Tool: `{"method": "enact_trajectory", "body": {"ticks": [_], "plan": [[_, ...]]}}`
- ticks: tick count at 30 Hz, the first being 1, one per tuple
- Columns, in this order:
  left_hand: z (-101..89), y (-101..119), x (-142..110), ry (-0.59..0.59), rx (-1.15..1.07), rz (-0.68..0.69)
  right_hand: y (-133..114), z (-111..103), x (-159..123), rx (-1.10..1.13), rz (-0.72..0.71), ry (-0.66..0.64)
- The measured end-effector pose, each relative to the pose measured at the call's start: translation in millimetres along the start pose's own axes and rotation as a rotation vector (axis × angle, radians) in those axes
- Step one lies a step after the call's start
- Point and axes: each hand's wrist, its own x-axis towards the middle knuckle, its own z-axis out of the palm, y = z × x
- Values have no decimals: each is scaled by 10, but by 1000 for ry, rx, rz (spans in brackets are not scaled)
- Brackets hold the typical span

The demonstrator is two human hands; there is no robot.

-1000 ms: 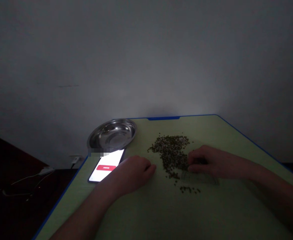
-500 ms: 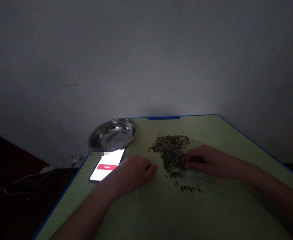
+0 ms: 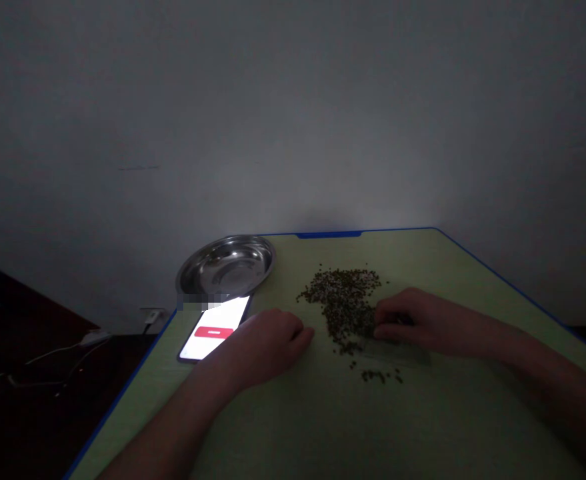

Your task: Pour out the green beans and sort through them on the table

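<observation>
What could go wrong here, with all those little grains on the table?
The right hand is at the edge of the loose grains, so a sweep might scatter them. The left forearm lies close to the phone and could nudge it. In this dim light, stray grains may be missed.

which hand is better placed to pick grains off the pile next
Probably the right hand: it is at the right edge of the grains. The left hand stops short of them, table showing between.
</observation>
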Motion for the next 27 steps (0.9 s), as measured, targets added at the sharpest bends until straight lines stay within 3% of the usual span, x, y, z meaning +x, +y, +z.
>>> {"method": "enact_trajectory", "body": {"ticks": [12, 18, 22, 27], "plan": [[8, -1, -3, -3, 19, -4, -171, 159, 59, -115, -26, 77], [17, -9, 2, 1, 26, 3, -283, 234, 38, -65, -72, 32], [29, -19, 3, 7, 21, -2, -272, 175, 15, -9, -73, -2], [7, -5, 1, 0, 19, 10, -60, -8, -87, 81, 38, -66]]}}
